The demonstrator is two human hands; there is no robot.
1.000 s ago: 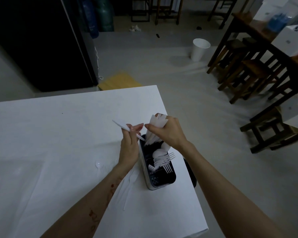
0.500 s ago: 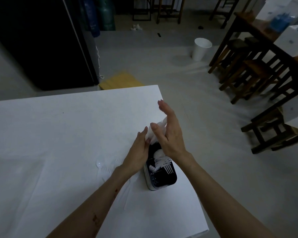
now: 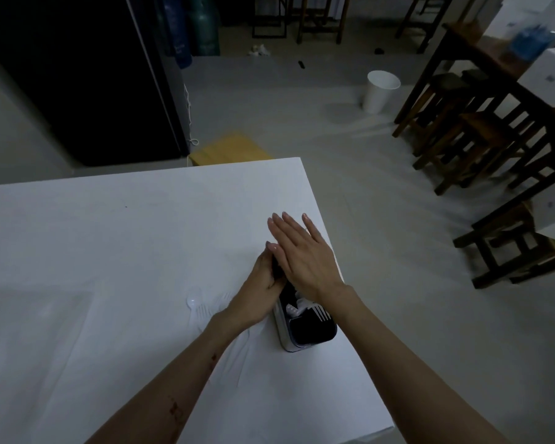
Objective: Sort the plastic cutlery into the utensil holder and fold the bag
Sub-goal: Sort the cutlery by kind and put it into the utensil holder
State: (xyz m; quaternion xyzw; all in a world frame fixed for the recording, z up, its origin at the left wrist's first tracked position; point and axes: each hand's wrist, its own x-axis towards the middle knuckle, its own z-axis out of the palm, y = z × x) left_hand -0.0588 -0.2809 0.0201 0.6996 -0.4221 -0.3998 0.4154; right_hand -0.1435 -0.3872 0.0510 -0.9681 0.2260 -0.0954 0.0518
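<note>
A utensil holder (image 3: 285, 342) with a white wall and dark inside stands near the right edge of the white table (image 3: 109, 238). White plastic forks (image 3: 318, 310) stick up in it. My right hand (image 3: 302, 257) lies flat, fingers straight, over the holder's far end and hides what is under it. My left hand (image 3: 260, 293) rests against the holder's left side, fingers curled at its rim. A clear spoon (image 3: 193, 300) and several clear forks (image 3: 205, 312) lie on the table left of my left wrist. A clear plastic bag (image 3: 36, 318) lies flat at the far left.
The table's right edge runs just past the holder, with grey floor beyond. A white bin (image 3: 378, 91) stands on the floor, dark wooden stools (image 3: 471, 136) and a table at right. A yellow stool top (image 3: 231, 149) sits behind the table.
My right hand has let go of the white bundle and flattened over the holder's far end. The piece my left hand pinched is gone, and that hand has come against the holder.
</note>
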